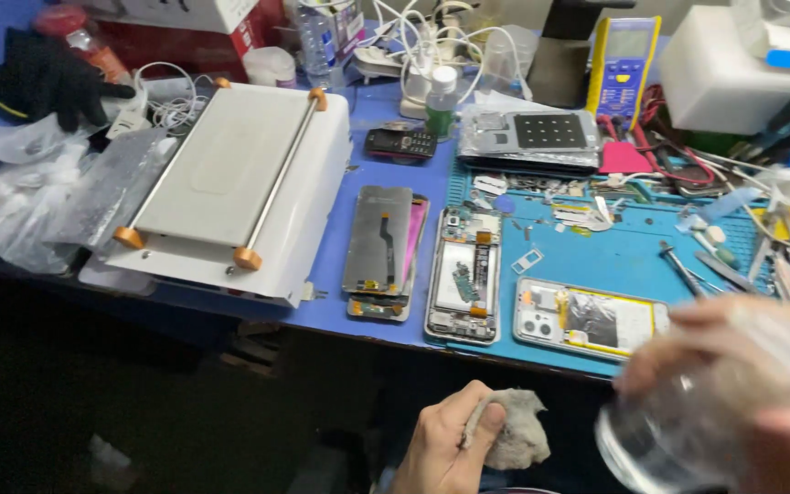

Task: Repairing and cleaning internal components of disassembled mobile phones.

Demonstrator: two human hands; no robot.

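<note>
- We note the white heating machine [240, 174] takes up the left of the blue surface [377, 274]; its front corner overhangs the edge, so a knock could tip it.
- Two opened phones [464, 274] lie near the front edge, boards bare; drips or lint could foul them.
- Our right hand [733, 366], fingers wrapped around a clear plastic bottle [678, 430], sits blurred below the edge; a loose grip risks a spill.
- Our left hand [445, 448] pinches a grey cloth wad [514, 434]; fibres may shed.
</note>
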